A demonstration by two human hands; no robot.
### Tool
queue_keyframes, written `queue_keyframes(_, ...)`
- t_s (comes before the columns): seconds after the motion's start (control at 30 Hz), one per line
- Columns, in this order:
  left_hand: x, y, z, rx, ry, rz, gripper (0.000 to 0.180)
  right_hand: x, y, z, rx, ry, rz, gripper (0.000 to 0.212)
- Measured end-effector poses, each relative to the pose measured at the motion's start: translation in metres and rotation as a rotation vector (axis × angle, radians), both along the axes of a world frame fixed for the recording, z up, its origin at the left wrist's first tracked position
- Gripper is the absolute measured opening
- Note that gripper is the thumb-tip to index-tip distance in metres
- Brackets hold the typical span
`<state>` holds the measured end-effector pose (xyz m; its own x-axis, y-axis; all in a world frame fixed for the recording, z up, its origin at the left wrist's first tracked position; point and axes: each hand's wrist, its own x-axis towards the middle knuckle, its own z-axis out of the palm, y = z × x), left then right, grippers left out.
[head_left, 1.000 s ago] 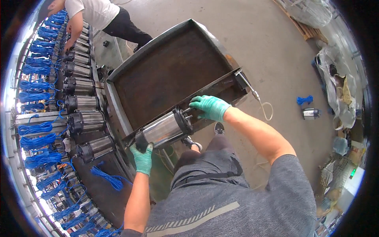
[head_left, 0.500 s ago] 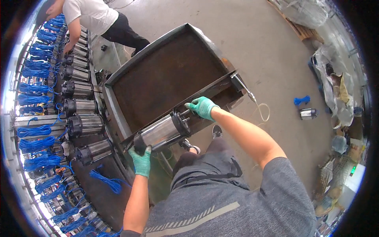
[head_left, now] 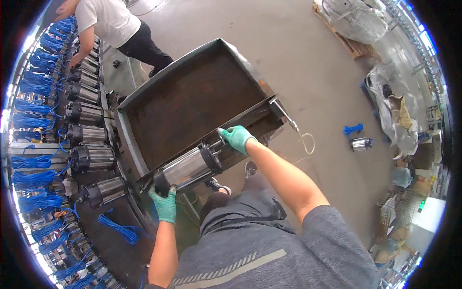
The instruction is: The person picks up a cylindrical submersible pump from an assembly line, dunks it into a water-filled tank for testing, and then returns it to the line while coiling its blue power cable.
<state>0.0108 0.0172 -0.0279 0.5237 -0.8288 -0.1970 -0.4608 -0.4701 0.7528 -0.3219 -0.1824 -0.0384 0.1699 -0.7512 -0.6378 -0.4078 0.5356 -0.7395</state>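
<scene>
A steel-bodied motor (head_left: 186,168) with black end caps lies tilted along the near ledge of a large metal tray. In a green glove, my left hand (head_left: 164,206) is closed around its lower left black cap, thumb and fingers on either side. My right hand (head_left: 236,138), gloved too, is closed at the motor's other end, beside the thin rods that stick out there. What its fingertips pinch is hidden. Brown staining covers the floor of the tray (head_left: 130,144). A metal fitting with a clear hose (head_left: 288,117) is fixed at the ledge's right end.
On the left, a rack holds a row of similar motors (head_left: 91,158) and bundled blue cables (head_left: 31,162). A person (head_left: 113,26) leans over the row's far end. On the floor at right lie another motor (head_left: 361,144) and plastic-wrapped goods (head_left: 397,111).
The whole scene has shifted slightly left in the picture as my head turned. Both hands keep nearly the same places on the motor.
</scene>
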Motion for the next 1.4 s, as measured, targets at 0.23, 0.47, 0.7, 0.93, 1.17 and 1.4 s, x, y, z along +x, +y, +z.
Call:
queue_keyframes(0.23,-0.015,-0.006,0.007,-0.076,0.038,0.014,0.077,-0.163,0.025,-0.029,-0.701,0.815,-0.352,0.052)
queue_keyframes(0.47,-0.015,-0.007,0.014,-0.038,0.08,0.02,0.079,-0.178,-0.043,-0.012,-0.14,0.515,-0.206,0.073)
queue_keyframes(0.7,-0.014,-0.004,0.018,-0.031,0.079,0.044,0.078,-0.134,-0.043,0.009,-0.553,0.411,-0.197,0.048)
queue_keyframes(0.93,-0.015,-0.016,0.033,0.031,-0.012,-0.016,0.073,-0.084,0.005,0.012,-0.182,-0.172,-0.124,0.007)
queue_keyframes(1.17,-0.005,-0.015,0.024,-0.008,0.087,-0.021,0.072,-0.039,-0.001,0.003,0.186,-0.381,-0.246,0.016)
queue_keyframes(1.4,-0.011,-0.02,0.039,0.03,0.077,-0.046,0.069,-0.03,-0.002,-0.006,0.298,-0.433,-0.28,0.018)
